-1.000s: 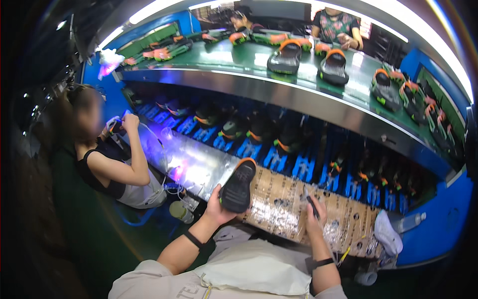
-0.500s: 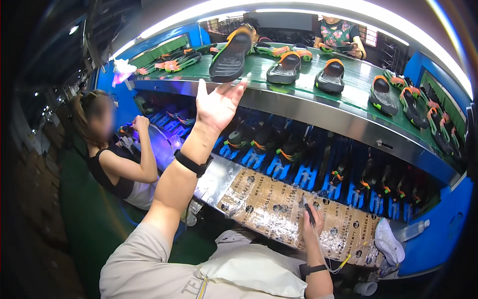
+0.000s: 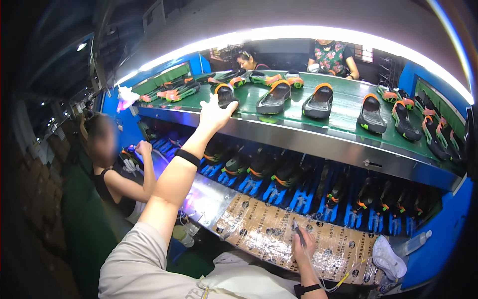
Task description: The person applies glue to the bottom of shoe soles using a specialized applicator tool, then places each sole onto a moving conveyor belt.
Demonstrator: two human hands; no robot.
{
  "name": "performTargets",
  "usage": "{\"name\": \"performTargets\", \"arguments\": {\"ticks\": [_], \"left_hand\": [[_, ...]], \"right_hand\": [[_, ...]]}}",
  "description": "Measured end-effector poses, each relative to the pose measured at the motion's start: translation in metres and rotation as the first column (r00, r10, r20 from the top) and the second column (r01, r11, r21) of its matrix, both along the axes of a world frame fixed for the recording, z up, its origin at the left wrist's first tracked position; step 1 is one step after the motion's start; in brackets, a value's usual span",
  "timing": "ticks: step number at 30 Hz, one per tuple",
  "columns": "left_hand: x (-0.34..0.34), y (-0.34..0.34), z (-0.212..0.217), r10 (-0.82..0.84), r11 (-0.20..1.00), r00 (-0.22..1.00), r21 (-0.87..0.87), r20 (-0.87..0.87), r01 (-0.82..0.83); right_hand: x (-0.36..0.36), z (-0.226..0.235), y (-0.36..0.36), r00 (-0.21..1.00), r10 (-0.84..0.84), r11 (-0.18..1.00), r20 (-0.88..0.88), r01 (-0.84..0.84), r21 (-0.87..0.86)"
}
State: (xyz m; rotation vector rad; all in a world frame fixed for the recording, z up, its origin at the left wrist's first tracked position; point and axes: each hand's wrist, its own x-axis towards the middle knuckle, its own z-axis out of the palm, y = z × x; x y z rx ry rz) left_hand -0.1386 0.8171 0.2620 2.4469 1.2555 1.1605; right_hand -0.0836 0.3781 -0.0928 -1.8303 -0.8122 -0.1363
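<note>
My left hand (image 3: 216, 113) reaches over the front edge of the green conveyor belt (image 3: 333, 119). Its fingers and thumb lie round the near end of a black shoe (image 3: 227, 92) with an orange collar. Part of that shoe is hidden behind the hand. Lower down, my right hand (image 3: 304, 245) grips a dark pen-like tool (image 3: 299, 233) above the cardboard-covered bench (image 3: 259, 229). A thin pale tube with a yellow piece (image 3: 343, 280) runs from the tool past my wrist.
More black shoes with orange collars (image 3: 318, 102) stand along the belt. Several shoes sit on blue racks (image 3: 274, 192) beneath it. A clear bottle (image 3: 416, 242) and a white mouse-shaped object (image 3: 389, 256) lie at right. A co-worker (image 3: 124, 184) sits at left; others are behind the belt.
The shoe near my left hand was tilted up with its sole showing; now it is lower on the belt. My left hand, open before, has closed round it. The right hand still holds the tool.
</note>
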Motion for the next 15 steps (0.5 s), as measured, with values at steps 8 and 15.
{"name": "performTargets", "arguments": {"ticks": [8, 15], "left_hand": [[0.046, 0.073, 0.007, -0.179, 0.979, 0.963, 0.061, -0.201, 0.195], [0.039, 0.171, 0.003, -0.185, 0.982, 0.975, 0.022, -0.121, 0.189]], "right_hand": [[0.004, -0.009, 0.0, 1.0, 0.005, 1.0, 0.003, -0.005, 0.014], [-0.001, 0.004, 0.004, 0.997, 0.031, 1.0, -0.068, -0.031, 0.003]]}}
